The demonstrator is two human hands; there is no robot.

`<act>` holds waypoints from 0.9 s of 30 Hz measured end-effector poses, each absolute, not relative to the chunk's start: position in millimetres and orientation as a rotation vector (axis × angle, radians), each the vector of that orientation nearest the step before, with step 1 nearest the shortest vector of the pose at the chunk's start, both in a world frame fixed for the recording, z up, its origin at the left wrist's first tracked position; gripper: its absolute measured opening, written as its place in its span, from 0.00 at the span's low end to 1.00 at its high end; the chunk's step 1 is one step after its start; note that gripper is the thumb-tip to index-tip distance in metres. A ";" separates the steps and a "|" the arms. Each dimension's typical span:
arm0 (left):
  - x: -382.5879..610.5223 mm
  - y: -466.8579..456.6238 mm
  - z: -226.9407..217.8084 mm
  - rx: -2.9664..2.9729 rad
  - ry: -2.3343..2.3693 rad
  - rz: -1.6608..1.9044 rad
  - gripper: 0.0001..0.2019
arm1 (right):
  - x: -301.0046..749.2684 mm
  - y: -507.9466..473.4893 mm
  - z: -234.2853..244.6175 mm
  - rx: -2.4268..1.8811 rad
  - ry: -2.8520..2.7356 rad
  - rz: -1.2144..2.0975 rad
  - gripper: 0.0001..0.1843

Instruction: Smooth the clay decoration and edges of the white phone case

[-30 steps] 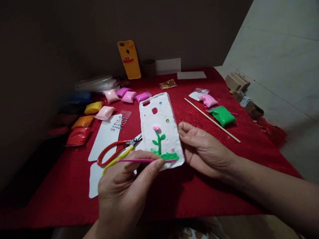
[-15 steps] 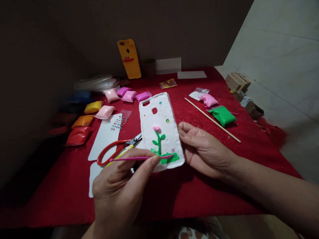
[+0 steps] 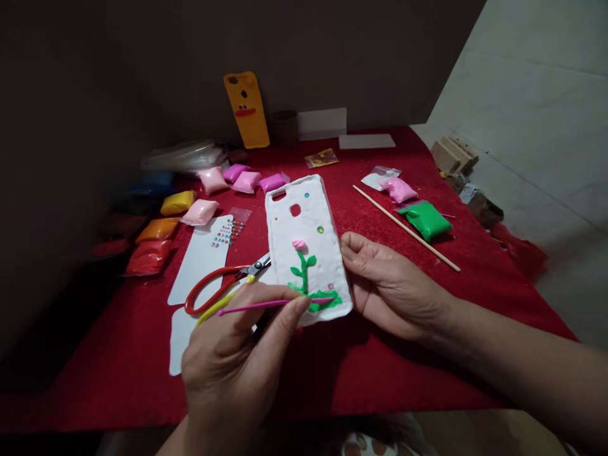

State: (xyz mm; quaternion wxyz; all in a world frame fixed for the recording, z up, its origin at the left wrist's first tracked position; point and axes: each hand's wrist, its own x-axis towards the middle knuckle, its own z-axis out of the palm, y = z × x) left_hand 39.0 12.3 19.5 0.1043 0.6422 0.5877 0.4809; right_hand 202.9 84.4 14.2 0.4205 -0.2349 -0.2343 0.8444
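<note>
My right hand (image 3: 396,285) grips a white clay-covered phone case (image 3: 327,266) by its right edge, tilted up above the table. On the case are a pink clay bud (image 3: 299,243) on a green clay stem (image 3: 303,272), a few small gems and a rough strip of green clay (image 3: 327,304) along the bottom. Between thumb and fingers, my left hand (image 3: 247,354) pinches a thin pink modelling tool (image 3: 256,306). The tool's flat tip lies over the green strip; whether it presses in, I cannot tell. Scissors (image 3: 223,285) with red and yellow handles lie behind my left hand, partly covered.
Several clay packets, such as a red one (image 3: 149,258), lie at left. A gem sheet (image 3: 228,233) rests on a white card (image 3: 199,272). At right are a wooden stick (image 3: 406,228) and a green packet (image 3: 427,220). A yellow phone case (image 3: 247,111) leans at the back.
My left hand and the pink tool have shifted slightly right, the tip moving further along the green strip. The phone case and my right hand stay nearly still.
</note>
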 end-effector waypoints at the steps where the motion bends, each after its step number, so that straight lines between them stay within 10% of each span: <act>1: 39.2 11.8 19.4 1.867 1.741 1.423 0.08 | 203.0 84.6 13.9 -0.597 -0.593 2.111 0.07; 27: 39.4 16.4 18.9 1.981 1.716 1.414 0.08 | 202.2 84.0 14.6 -0.593 -0.594 2.114 0.06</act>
